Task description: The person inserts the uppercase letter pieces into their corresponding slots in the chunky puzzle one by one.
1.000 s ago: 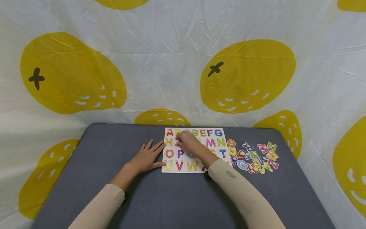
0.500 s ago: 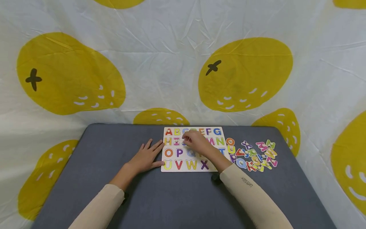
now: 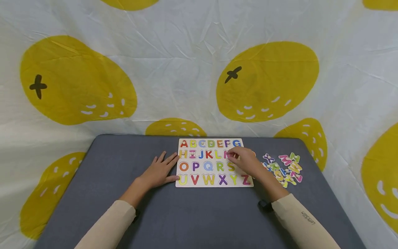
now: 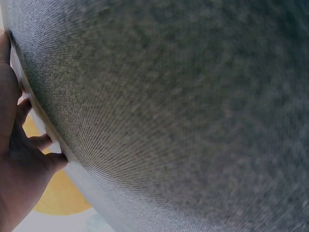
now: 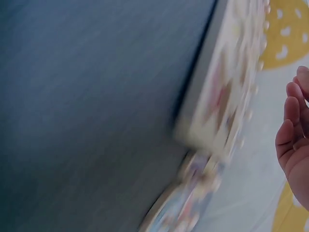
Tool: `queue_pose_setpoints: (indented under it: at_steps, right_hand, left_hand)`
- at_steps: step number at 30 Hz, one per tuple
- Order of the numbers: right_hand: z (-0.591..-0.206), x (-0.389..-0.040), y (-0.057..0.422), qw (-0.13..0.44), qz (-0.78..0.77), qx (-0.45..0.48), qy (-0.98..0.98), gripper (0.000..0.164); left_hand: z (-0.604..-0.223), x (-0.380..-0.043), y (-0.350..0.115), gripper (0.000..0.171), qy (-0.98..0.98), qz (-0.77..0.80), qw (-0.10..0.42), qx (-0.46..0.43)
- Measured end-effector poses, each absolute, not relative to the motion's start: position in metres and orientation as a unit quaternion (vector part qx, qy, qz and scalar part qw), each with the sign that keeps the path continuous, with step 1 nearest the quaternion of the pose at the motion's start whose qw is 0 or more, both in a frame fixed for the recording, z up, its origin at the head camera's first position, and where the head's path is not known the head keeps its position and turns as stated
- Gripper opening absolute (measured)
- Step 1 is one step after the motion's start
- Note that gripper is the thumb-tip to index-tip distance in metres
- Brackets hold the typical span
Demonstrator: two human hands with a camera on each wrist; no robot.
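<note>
A white alphabet puzzle board [image 3: 202,173] with rows of coloured letters lies on the table. My left hand [image 3: 157,173] rests flat with fingers spread, thumb and fingertips at the board's left edge; the left wrist view shows the same hand [image 4: 21,164] from the side. Over the board's right part is my right hand [image 3: 247,160], its fingers loosely bent and nothing seen between them. It covers some letters of the second and third rows. A pink letter I piece [image 3: 192,154] sits in the second row, and knobbed pieces such as the red A [image 3: 184,144] fill slots along the top row.
Loose knobbed letter pieces [image 3: 294,167] are heaped right of the board, partly hidden by the right hand and forearm. The grey table [image 3: 192,218] ends in front of a white curtain [image 3: 177,86] printed with yellow fruit shapes.
My right hand has moved from above the I slot rightward across the board toward the loose letters, uncovering the I piece in its slot. The left hand stays at the board's edge.
</note>
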State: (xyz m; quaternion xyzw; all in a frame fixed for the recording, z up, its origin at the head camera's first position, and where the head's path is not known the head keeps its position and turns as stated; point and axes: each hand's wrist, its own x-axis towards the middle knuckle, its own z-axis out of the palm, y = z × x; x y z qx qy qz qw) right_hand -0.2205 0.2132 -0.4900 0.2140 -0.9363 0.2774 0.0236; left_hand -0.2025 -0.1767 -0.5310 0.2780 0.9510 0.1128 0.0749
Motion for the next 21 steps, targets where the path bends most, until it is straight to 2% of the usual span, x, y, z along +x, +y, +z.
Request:
queue_pose_setpoints:
  at_steps: [13, 21]
  right_hand:
    - [-0.495, -0.19, 0.318, 0.063, 0.247, 0.145, -0.956, 0.021]
    - [-0.505, -0.19, 0.352, 0.041, 0.222, 0.14, -0.964, 0.022]
  left_hand:
    - [-0.53, -0.203, -0.174, 0.09, 0.951, 0.106, 0.071, 0.283]
    - [-0.531, -0.202, -0.175, 0.09, 0.953, 0.104, 0.076, 0.275]
